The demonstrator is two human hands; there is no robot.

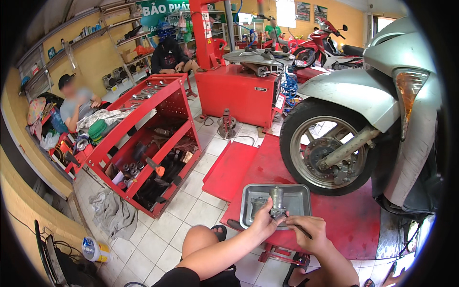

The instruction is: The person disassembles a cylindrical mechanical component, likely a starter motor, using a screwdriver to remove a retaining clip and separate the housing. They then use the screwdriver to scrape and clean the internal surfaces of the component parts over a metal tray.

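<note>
Over a shallow metal tray (pixel 306 203), my left hand (pixel 266 221) is closed around a grey metal motorbike part (pixel 277 197) with an upright cylinder and a wider base. My right hand (pixel 310 234) grips a slim tool with a dark handle (pixel 305 231); its thin end meets the lower end of the part, near my left fingertips. What kind of tip it has is too small to make out. A second grey metal piece (pixel 258 203) lies in the tray, partly behind my left hand.
The tray rests on a red lift platform (pixel 253 179), beside the front wheel (pixel 330 146) of a silver scooter. A red tool cart (pixel 143 184) stands left, with a grey cloth (pixel 113 213) and a bucket (pixel 95 249) on the tiles. Two people sit beyond the cart; another is farther back.
</note>
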